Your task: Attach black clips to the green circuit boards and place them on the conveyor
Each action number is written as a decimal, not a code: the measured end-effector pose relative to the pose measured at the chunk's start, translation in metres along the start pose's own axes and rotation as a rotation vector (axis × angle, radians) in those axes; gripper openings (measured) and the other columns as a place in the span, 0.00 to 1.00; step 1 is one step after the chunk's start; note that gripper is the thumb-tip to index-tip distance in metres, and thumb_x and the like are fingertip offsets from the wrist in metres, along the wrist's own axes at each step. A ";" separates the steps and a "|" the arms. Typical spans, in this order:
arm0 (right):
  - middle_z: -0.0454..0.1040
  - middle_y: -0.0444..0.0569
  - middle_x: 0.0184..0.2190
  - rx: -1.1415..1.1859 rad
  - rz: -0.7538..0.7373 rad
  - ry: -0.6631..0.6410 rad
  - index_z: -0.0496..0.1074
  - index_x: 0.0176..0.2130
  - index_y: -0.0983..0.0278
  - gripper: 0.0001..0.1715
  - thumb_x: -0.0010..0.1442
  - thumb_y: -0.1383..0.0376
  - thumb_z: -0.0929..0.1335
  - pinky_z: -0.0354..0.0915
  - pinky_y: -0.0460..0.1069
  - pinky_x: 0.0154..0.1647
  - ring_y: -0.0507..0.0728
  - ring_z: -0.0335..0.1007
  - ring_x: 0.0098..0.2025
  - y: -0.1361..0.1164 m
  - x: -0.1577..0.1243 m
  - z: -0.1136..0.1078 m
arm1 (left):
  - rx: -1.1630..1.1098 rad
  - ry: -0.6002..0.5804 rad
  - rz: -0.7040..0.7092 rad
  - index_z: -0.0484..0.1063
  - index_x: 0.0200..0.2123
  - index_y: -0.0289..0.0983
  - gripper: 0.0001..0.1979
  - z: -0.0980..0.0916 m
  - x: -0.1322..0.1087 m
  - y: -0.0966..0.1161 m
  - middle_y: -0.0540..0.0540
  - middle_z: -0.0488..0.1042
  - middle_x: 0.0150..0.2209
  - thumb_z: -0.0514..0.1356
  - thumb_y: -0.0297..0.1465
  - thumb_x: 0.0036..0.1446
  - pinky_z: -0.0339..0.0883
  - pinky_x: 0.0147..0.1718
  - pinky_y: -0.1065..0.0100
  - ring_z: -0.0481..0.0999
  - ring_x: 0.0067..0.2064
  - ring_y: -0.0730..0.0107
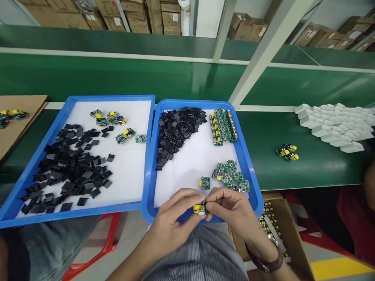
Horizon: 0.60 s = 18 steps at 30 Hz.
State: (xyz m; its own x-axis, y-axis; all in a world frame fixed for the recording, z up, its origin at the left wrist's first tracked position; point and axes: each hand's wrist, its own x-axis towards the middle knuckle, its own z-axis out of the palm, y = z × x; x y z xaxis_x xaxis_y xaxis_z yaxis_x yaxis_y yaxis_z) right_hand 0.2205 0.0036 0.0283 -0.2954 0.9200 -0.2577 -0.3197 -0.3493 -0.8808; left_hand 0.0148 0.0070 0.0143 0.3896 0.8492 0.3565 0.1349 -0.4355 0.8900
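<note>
My left hand (172, 218) and my right hand (231, 208) meet over the near rim of the right blue tray (249, 156). Together they pinch a small circuit board with a yellow part (199, 208). My right hand's fingertips press a small black piece against it. In this tray lie a heap of black plastic pieces (175, 130), a packed row of green boards (222, 127) and a loose cluster of green boards (231, 175). One single green board (205, 182) lies just beyond my fingers.
A second blue tray (35, 156) at left holds scattered black pieces (73, 164) and a few boards (117, 125). White plastic housings (336, 125) and two yellow-topped boards (287, 152) lie on the green bench. A cardboard box (281, 234) sits at lower right, a red stool (99, 246) below.
</note>
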 end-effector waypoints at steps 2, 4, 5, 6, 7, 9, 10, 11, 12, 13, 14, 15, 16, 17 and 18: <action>0.76 0.44 0.31 -0.034 -0.006 -0.004 0.78 0.38 0.65 0.03 0.64 0.67 0.75 0.75 0.42 0.34 0.48 0.78 0.29 -0.001 -0.001 -0.001 | -0.018 0.014 0.035 0.72 0.61 0.38 0.28 0.002 0.000 0.000 0.42 0.74 0.53 0.64 0.15 0.60 0.75 0.53 0.68 0.75 0.55 0.70; 0.75 0.44 0.31 -0.112 -0.018 -0.004 0.78 0.38 0.65 0.03 0.65 0.67 0.75 0.74 0.43 0.33 0.48 0.77 0.29 -0.002 -0.002 -0.001 | -0.034 0.022 0.050 0.71 0.61 0.37 0.29 0.003 -0.001 0.000 0.42 0.74 0.51 0.64 0.14 0.59 0.76 0.51 0.67 0.76 0.53 0.70; 0.74 0.44 0.32 -0.156 -0.025 -0.004 0.78 0.38 0.65 0.03 0.65 0.67 0.74 0.74 0.43 0.33 0.48 0.77 0.29 -0.003 -0.003 -0.001 | -0.040 0.027 0.050 0.71 0.62 0.37 0.29 0.004 -0.001 0.000 0.42 0.74 0.50 0.64 0.13 0.59 0.76 0.50 0.67 0.76 0.52 0.70; 0.74 0.45 0.32 -0.195 -0.029 -0.006 0.78 0.38 0.64 0.03 0.66 0.67 0.74 0.74 0.43 0.33 0.48 0.76 0.30 -0.004 -0.004 -0.001 | -0.045 0.034 0.051 0.71 0.62 0.37 0.29 0.005 -0.002 -0.001 0.42 0.73 0.50 0.64 0.13 0.59 0.76 0.49 0.67 0.76 0.51 0.70; 0.74 0.45 0.32 -0.226 -0.030 -0.009 0.78 0.38 0.64 0.03 0.66 0.67 0.73 0.73 0.43 0.33 0.48 0.76 0.30 -0.005 -0.004 -0.001 | -0.048 0.042 0.054 0.71 0.62 0.37 0.30 0.005 -0.003 -0.001 0.42 0.73 0.49 0.64 0.13 0.59 0.76 0.49 0.67 0.76 0.51 0.70; 0.73 0.44 0.32 -0.265 -0.023 -0.017 0.77 0.38 0.63 0.02 0.66 0.67 0.73 0.72 0.42 0.33 0.48 0.76 0.30 -0.006 -0.004 -0.001 | -0.046 0.069 0.067 0.71 0.61 0.36 0.30 0.006 -0.004 -0.001 0.42 0.74 0.49 0.64 0.12 0.58 0.77 0.48 0.66 0.76 0.51 0.70; 0.73 0.44 0.32 -0.280 -0.021 -0.020 0.77 0.38 0.63 0.02 0.66 0.68 0.73 0.72 0.42 0.33 0.48 0.75 0.30 -0.007 -0.003 -0.001 | -0.042 0.083 0.075 0.71 0.61 0.36 0.29 0.006 -0.004 -0.001 0.42 0.74 0.48 0.63 0.12 0.58 0.77 0.48 0.67 0.76 0.51 0.70; 0.73 0.44 0.32 -0.295 -0.028 -0.021 0.77 0.38 0.63 0.02 0.67 0.68 0.73 0.72 0.42 0.33 0.47 0.75 0.30 -0.007 -0.003 -0.001 | -0.037 0.095 0.074 0.72 0.60 0.36 0.29 0.007 -0.004 0.000 0.42 0.74 0.48 0.63 0.12 0.58 0.77 0.48 0.67 0.76 0.50 0.70; 0.73 0.44 0.32 -0.310 -0.043 -0.022 0.77 0.39 0.62 0.02 0.67 0.68 0.73 0.72 0.42 0.34 0.48 0.75 0.31 -0.006 -0.003 -0.002 | -0.032 0.104 0.064 0.72 0.59 0.35 0.28 0.007 -0.003 0.000 0.42 0.74 0.47 0.64 0.12 0.58 0.77 0.47 0.68 0.76 0.49 0.71; 0.73 0.45 0.33 -0.322 -0.066 -0.018 0.78 0.39 0.62 0.02 0.67 0.69 0.72 0.73 0.43 0.34 0.48 0.76 0.31 -0.005 -0.002 -0.002 | -0.031 0.112 0.047 0.72 0.59 0.35 0.27 0.007 -0.003 0.001 0.42 0.74 0.47 0.64 0.13 0.58 0.77 0.46 0.69 0.77 0.48 0.71; 0.73 0.45 0.33 -0.333 -0.087 -0.015 0.78 0.40 0.62 0.03 0.67 0.69 0.72 0.74 0.43 0.35 0.49 0.76 0.32 -0.005 -0.002 -0.002 | -0.033 0.115 0.026 0.72 0.58 0.35 0.27 0.007 -0.003 0.002 0.43 0.74 0.47 0.64 0.13 0.58 0.77 0.46 0.70 0.77 0.48 0.72; 0.73 0.46 0.34 -0.340 -0.103 -0.011 0.78 0.41 0.61 0.04 0.68 0.70 0.72 0.75 0.44 0.36 0.49 0.76 0.33 -0.004 -0.003 -0.002 | -0.039 0.118 0.007 0.72 0.58 0.36 0.26 0.007 -0.003 0.002 0.43 0.74 0.47 0.64 0.14 0.58 0.77 0.46 0.70 0.77 0.48 0.73; 0.73 0.46 0.35 -0.344 -0.115 -0.006 0.79 0.43 0.60 0.05 0.68 0.70 0.71 0.75 0.44 0.36 0.50 0.77 0.33 -0.003 -0.003 -0.002 | -0.049 0.120 -0.008 0.72 0.59 0.37 0.26 0.008 -0.003 0.002 0.43 0.75 0.47 0.65 0.15 0.58 0.77 0.47 0.70 0.77 0.48 0.72; 0.73 0.47 0.35 -0.348 -0.122 -0.002 0.79 0.44 0.60 0.07 0.68 0.70 0.71 0.76 0.45 0.36 0.50 0.77 0.33 -0.002 -0.004 -0.002 | -0.059 0.122 -0.016 0.72 0.59 0.37 0.27 0.008 -0.003 0.002 0.43 0.75 0.48 0.65 0.15 0.59 0.77 0.48 0.69 0.77 0.49 0.72; 0.74 0.47 0.36 -0.358 -0.127 0.001 0.79 0.45 0.59 0.08 0.68 0.70 0.71 0.76 0.45 0.36 0.50 0.77 0.34 -0.002 -0.005 -0.002 | -0.069 0.120 -0.021 0.72 0.60 0.38 0.27 0.008 -0.003 0.002 0.43 0.75 0.49 0.65 0.16 0.59 0.77 0.49 0.69 0.77 0.50 0.71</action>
State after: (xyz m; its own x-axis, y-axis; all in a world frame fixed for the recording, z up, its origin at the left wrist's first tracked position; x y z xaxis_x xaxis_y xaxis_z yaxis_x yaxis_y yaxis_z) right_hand 0.2243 0.0001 0.0304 -0.2724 0.9523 -0.1374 -0.0193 -0.1482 -0.9888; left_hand 0.0210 0.0013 0.0130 0.2749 0.8892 0.3658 0.0770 -0.3996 0.9135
